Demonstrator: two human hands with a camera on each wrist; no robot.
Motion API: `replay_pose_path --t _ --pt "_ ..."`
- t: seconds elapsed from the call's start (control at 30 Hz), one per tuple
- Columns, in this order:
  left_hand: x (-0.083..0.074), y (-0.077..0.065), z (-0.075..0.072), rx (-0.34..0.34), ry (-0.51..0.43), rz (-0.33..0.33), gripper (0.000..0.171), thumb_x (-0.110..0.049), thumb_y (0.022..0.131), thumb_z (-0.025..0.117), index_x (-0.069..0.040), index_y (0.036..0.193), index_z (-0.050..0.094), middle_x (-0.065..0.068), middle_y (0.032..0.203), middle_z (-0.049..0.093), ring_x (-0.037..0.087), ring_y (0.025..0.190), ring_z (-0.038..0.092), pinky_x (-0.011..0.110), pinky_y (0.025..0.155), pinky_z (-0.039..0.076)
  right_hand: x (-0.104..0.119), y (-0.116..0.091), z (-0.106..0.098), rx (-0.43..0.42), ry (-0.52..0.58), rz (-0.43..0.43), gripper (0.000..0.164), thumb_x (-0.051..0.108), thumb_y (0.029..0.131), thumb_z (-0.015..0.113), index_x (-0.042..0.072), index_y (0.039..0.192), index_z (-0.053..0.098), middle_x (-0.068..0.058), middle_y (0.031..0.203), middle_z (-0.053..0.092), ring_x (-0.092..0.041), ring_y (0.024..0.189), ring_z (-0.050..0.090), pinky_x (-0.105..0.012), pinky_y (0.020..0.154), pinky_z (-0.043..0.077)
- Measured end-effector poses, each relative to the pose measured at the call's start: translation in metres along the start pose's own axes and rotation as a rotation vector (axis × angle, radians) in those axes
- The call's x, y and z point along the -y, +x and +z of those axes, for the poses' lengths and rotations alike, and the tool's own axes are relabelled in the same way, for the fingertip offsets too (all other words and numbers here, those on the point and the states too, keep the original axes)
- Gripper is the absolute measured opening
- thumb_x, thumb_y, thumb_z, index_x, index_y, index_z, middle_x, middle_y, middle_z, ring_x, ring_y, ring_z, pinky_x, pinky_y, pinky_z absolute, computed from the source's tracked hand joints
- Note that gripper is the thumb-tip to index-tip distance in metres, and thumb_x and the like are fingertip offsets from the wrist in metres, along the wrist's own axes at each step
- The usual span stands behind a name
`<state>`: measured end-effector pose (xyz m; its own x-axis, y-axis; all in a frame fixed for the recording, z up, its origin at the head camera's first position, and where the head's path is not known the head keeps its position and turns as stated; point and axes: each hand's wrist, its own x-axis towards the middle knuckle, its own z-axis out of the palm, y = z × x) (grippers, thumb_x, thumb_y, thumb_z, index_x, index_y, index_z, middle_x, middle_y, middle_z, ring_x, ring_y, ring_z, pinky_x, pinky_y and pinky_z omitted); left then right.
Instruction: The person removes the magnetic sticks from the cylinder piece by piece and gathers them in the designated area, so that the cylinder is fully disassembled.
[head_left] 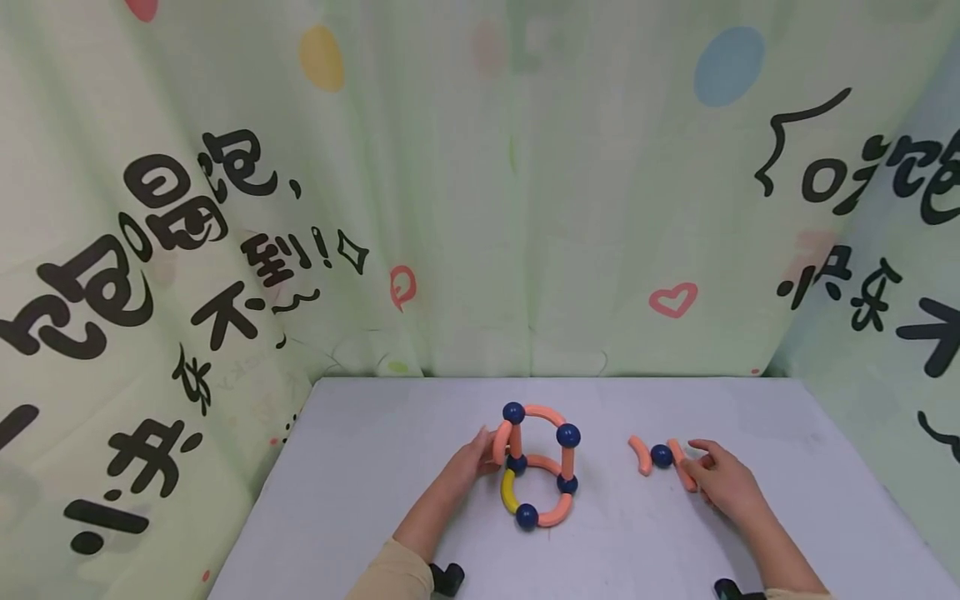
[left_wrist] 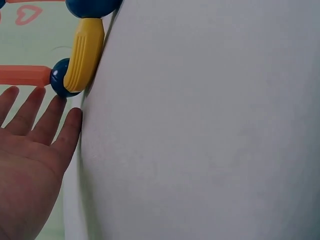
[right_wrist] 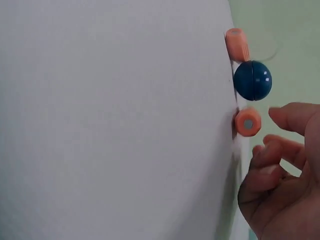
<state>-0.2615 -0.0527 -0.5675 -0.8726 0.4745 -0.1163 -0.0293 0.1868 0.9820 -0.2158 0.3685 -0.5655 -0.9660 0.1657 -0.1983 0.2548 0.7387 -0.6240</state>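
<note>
A magnetic rod-and-ball frame stands on the table, with blue balls [head_left: 527, 517], coral rods [head_left: 567, 461] and one curved yellow rod [head_left: 509, 492]. My left hand [head_left: 476, 457] is at its left side, fingers extended; in the left wrist view the fingertips [left_wrist: 60, 102] reach the lower blue ball [left_wrist: 59, 80] and a coral rod [left_wrist: 25, 75]. My right hand [head_left: 723, 479] is beside a loose coral rod [head_left: 681, 465], whose grey magnet end faces the right wrist camera. There, thumb and bent fingers stand apart, with a gap to the rod.
Left of the coral rod by my right hand lie a loose blue ball [head_left: 662, 456] and a curved coral rod [head_left: 640, 455]. The white table [head_left: 360, 467] ends at a printed pale green curtain [head_left: 480, 317] behind and at both sides.
</note>
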Motion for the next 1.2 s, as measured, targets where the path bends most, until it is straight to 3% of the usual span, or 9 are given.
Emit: replay_pose_path --t 0.13,0.23,0.37,0.57,0.67,0.97,1.2 --pt "0.003 0.003 -0.003 0.113 -0.062 0.065 0.068 -0.058 0.104 0.011 -0.02 0.153 0.037 0.011 0.147 0.053 0.024 0.133 0.053 0.047 0.116 0.035 0.018 -0.012 -0.002 -0.092 -0.085 -0.087 0.053 0.032 0.099 0.054 -0.003 0.138 0.047 -0.016 0.101 0.057 -0.024 0.081 0.052 -0.029 0.06 0.041" --pt "0.005 0.003 -0.004 0.064 -0.054 0.031 0.072 -0.066 0.101 0.016 -0.022 0.151 0.042 0.007 0.144 0.056 0.019 0.129 0.057 0.045 0.113 0.039 0.042 -0.026 0.001 -0.111 -0.067 -0.173 0.046 0.029 0.099 0.057 0.0 0.134 0.053 -0.011 0.099 0.058 -0.019 0.079 0.05 -0.028 0.06 0.041" --pt "0.007 0.006 -0.004 0.021 -0.074 -0.022 0.077 -0.076 0.094 0.023 -0.026 0.15 0.044 0.006 0.142 0.058 0.019 0.125 0.06 0.043 0.111 0.041 0.069 -0.038 0.02 -0.052 -0.003 -0.249 0.041 0.029 0.097 0.064 0.004 0.129 0.06 -0.005 0.098 0.06 -0.013 0.072 0.05 -0.025 0.06 0.043" --pt "0.011 0.007 -0.007 0.101 -0.088 0.021 0.077 -0.068 0.1 0.011 -0.021 0.153 0.038 0.01 0.142 0.057 0.022 0.131 0.056 0.048 0.115 0.036 0.099 -0.044 0.06 0.105 0.115 -0.191 0.035 0.024 0.095 0.067 0.012 0.128 0.062 -0.003 0.103 0.064 -0.015 0.059 0.055 -0.027 0.054 0.047" --pt "0.01 0.004 -0.008 0.11 -0.079 0.014 0.076 -0.069 0.099 0.009 -0.024 0.153 0.039 0.004 0.141 0.059 0.016 0.13 0.056 0.048 0.116 0.035 0.111 -0.046 0.076 0.14 0.125 -0.168 0.036 0.025 0.093 0.068 0.016 0.128 0.062 -0.003 0.108 0.066 -0.017 0.059 0.056 -0.028 0.054 0.047" --pt "0.008 0.004 -0.007 0.122 -0.114 0.021 0.063 -0.067 0.1 0.011 -0.04 0.149 0.039 0.004 0.146 0.055 0.018 0.131 0.056 0.05 0.116 0.034 0.123 -0.04 0.105 0.158 0.198 -0.121 0.047 0.023 0.089 0.072 0.018 0.133 0.057 -0.003 0.109 0.064 -0.017 0.06 0.058 -0.03 0.052 0.049" --pt "0.009 0.004 -0.006 0.151 -0.112 0.042 0.059 -0.062 0.103 0.009 -0.041 0.151 0.035 0.007 0.148 0.052 0.022 0.133 0.054 0.048 0.116 0.036 0.121 -0.035 0.113 0.151 0.178 -0.123 0.052 0.02 0.087 0.074 0.013 0.135 0.055 -0.004 0.108 0.064 -0.016 0.06 0.058 -0.03 0.051 0.049"
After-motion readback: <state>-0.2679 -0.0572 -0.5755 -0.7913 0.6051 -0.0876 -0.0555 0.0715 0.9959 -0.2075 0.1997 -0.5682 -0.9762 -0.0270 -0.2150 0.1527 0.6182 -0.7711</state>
